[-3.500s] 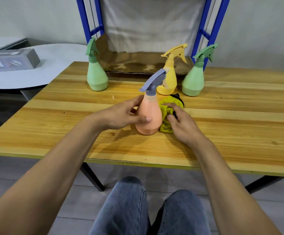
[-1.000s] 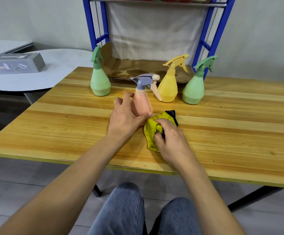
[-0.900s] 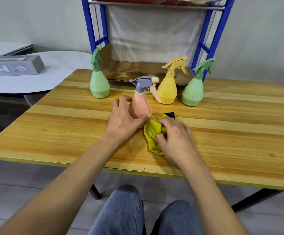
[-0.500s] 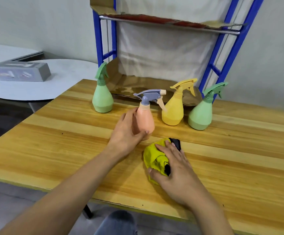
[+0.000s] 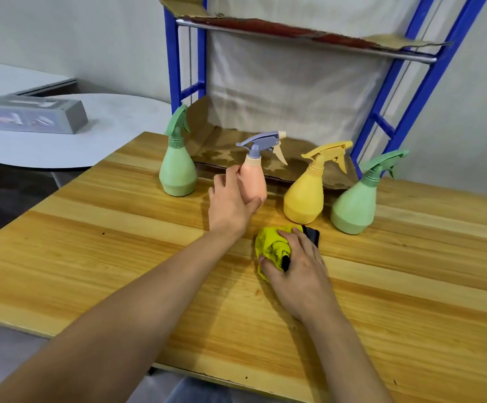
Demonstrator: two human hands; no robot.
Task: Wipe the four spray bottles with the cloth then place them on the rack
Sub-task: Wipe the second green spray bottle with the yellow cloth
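Four spray bottles in view, none on the rack (image 5: 393, 91) yet. I log the left hand (image 5: 230, 205) closed around the body of the pink bottle (image 5: 254, 181), fingers (image 5: 230, 177) wrapped round the far side, thumb at the near side. Bottle upright, long axis vertical, grey trigger head pointing toward 3 o'clock. Whether its base is clear of the desk (image 5: 120, 242) I cannot tell.

Right hand (image 5: 300, 269) lies flat on the yellow cloth (image 5: 271, 245), fingers loosely curled over it, pressing it to the desk; a black item (image 5: 312, 234) shows at the cloth's far edge.

Key relation: lower rack shelf (image 5: 222, 146) lies at 12 o'clock from the held bottle, just behind it, so the left hand is nearer.

Materials: matte smooth plastic, pear-shaped bodies; cloth crumpled, soft; shelf lined with stained cardboard; desk of varnished wood. Remaining on the desk: left green bottle (image 5: 177, 175), yellow bottle (image 5: 305, 196), right green bottle (image 5: 352, 207).
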